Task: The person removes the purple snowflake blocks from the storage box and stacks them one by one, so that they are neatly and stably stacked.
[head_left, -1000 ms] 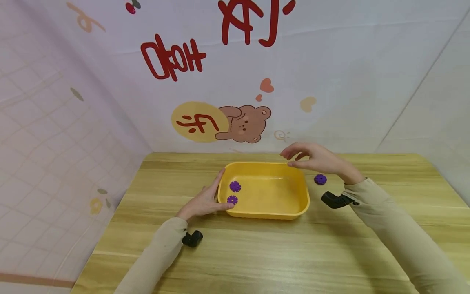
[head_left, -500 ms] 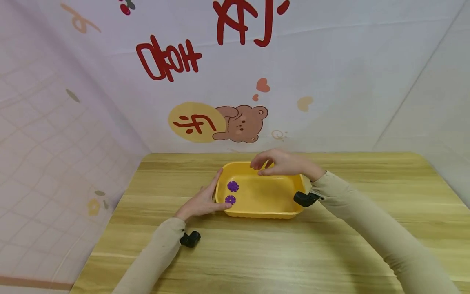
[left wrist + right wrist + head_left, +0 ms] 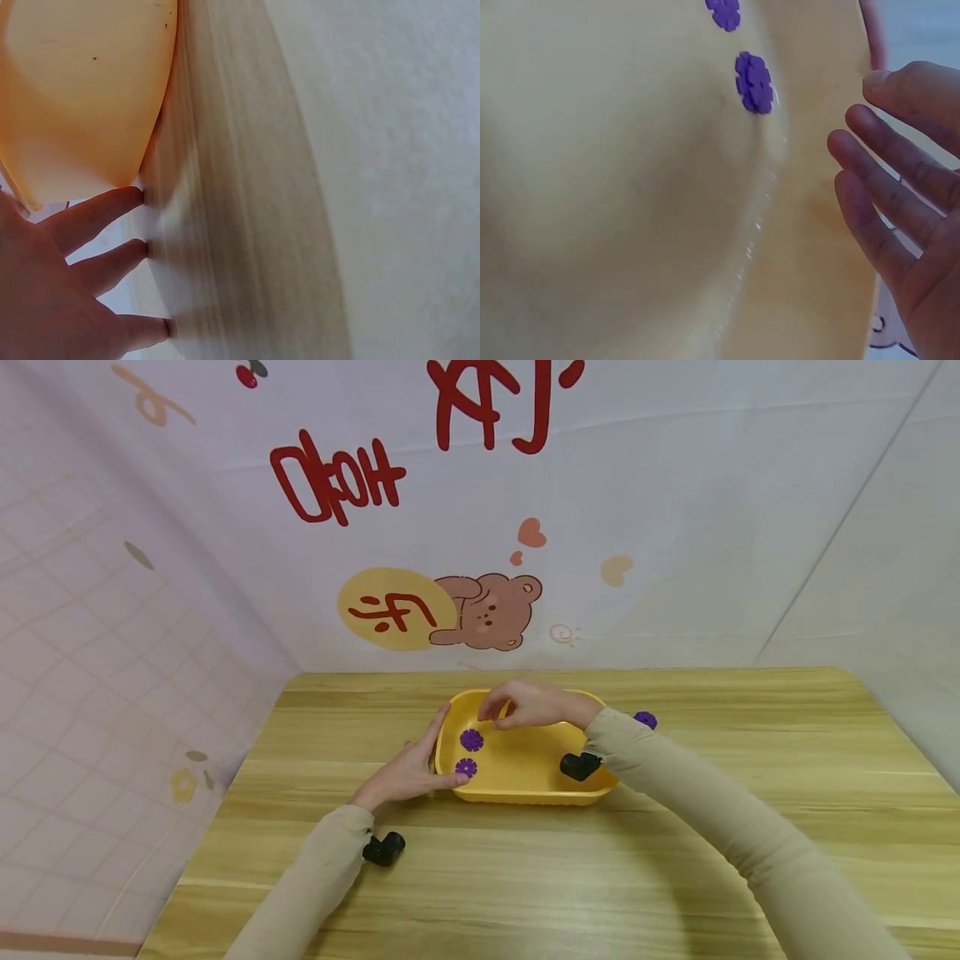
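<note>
The yellow tub sits on the table, and two purple flower pieces lie flat inside, near its left end. The far flower lies just beyond the near flower, and they are a little apart. Your left thumb is right by the near one.

Your left hand is at the left end of the tub. Its fingers are spread wide and quite straight, touching the tub's side, with the thumb over the edge. Your right hand is above the tub, near the far flower. Its fingers are loose and a bit bent, with nothing seen in them.

A third flower is outside, on the table to the right, partly behind your right sleeve.

The table is light wood with stripes. Behind it is a white wall with a brown bear, a yellow circle, big red writing and little hearts.
</note>
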Demonstrator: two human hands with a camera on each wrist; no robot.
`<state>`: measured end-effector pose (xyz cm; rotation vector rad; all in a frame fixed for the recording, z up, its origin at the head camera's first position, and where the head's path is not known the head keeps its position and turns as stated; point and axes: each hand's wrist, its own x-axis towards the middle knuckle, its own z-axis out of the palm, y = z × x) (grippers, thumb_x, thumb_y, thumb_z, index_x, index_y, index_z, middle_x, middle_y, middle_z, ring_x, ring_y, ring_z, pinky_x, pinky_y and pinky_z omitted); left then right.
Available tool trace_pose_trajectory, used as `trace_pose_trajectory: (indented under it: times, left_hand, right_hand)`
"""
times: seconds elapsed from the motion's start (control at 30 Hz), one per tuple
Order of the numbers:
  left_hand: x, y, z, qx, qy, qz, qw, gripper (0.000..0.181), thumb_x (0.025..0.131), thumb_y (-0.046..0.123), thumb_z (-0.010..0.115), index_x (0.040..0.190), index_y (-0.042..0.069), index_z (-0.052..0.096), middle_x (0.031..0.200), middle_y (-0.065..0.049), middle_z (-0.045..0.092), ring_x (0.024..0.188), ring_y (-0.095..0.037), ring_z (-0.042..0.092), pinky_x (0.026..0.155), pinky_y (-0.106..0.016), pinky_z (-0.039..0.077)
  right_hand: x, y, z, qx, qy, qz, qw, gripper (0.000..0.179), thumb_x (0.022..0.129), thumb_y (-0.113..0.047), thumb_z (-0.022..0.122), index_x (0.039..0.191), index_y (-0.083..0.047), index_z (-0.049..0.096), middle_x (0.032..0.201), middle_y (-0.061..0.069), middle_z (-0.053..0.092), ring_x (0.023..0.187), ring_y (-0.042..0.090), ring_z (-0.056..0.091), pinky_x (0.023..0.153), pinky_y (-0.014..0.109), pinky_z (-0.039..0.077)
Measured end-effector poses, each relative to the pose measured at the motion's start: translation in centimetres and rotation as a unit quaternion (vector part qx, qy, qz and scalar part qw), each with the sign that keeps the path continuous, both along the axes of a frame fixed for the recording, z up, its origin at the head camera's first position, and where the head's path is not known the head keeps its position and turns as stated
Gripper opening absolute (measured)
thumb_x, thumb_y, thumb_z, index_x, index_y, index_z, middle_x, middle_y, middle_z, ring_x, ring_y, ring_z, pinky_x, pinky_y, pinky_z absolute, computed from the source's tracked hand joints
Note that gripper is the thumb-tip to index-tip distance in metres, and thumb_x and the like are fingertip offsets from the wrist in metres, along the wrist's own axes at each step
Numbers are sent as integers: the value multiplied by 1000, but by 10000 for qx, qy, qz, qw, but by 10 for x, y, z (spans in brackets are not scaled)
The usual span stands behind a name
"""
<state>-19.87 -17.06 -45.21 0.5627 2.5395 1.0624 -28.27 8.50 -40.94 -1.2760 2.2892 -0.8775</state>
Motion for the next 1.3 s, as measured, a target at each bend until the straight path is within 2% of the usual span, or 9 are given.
trace_pose_trajectory:
  times: [0.2,0.33,0.43,0.67,0.93,1.03,1.13,1.17,1.3]
  left_hand:
    - [0,0,1,-12,43,-25,10000,111,83,45,75,155,34,-9,157,-11,22,133,-46,33,110,-64,-1]
    - [-1,0,1,-54,99,-58,9999,111,83,45,74,155,30,-8,157,-10,24,132,-45,35,110,-63,0]
    - [-2,1,0,-7,127,-110,9999,111,83,47,73,155,32,-9,156,-9,24,133,-44,35,110,-63,0]
    - [-2,0,0,34,132,-188,9997,111,83,51,72,153,37,-12,157,-11,23,132,-45,35,110,-63,0]
    - [-2,-1,0,32,86,-110,9999,110,83,45,74,154,36,-10,156,-10,26,132,-43,36,111,-62,0]
    - [-2,0,0,111,-37,-105,9999,112,81,49,74,154,36,-10,140,-15,49,107,-37,59,109,-54,25]
    - [-3,-1,0,216,-166,-110,9996,113,80,51,75,155,34,-9,111,-13,61,70,-26,64,88,-44,47]
    - [-3,-1,0,241,-226,-113,9994,114,80,52,75,154,35,-10,99,-11,62,60,-23,60,77,-40,51]
    - [-3,-1,0,253,-327,-117,9991,113,81,51,75,153,37,-11,77,-8,61,52,-20,59,62,-34,51]
  right_hand:
    - [-1,-14,-17,-118,69,14,9999,22,90,-7,66,111,-1,68,108,9,68,97,15,62,81,27,52]
    - [-2,-20,-29,-259,-121,-19,9996,22,89,-5,66,111,0,68,105,8,69,94,14,63,81,27,53]
    - [-2,-24,-35,-320,-161,-56,9993,22,89,-5,67,110,1,68,103,7,70,92,13,63,81,26,52]
    - [-1,-31,-42,-282,231,-215,9991,25,87,-4,69,112,2,67,105,8,69,97,17,63,87,25,50]
    - [2,-31,-42,-314,202,-298,9989,28,87,-3,70,114,2,67,108,10,68,98,19,63,89,30,51]
    - [2,-30,-43,-321,150,-367,9987,28,87,-3,70,114,2,68,107,9,69,94,17,63,86,28,51]
    - [1,-30,-44,-307,99,-400,9987,28,86,-3,71,114,2,68,107,10,69,91,17,63,85,28,52]
    - [1,-30,-45,-286,110,-411,9987,29,86,-4,71,114,2,68,107,10,69,91,18,63,85,28,52]
    - [1,-29,-45,-195,152,-467,9986,31,86,-4,71,116,2,67,110,12,68,88,20,61,84,28,51]
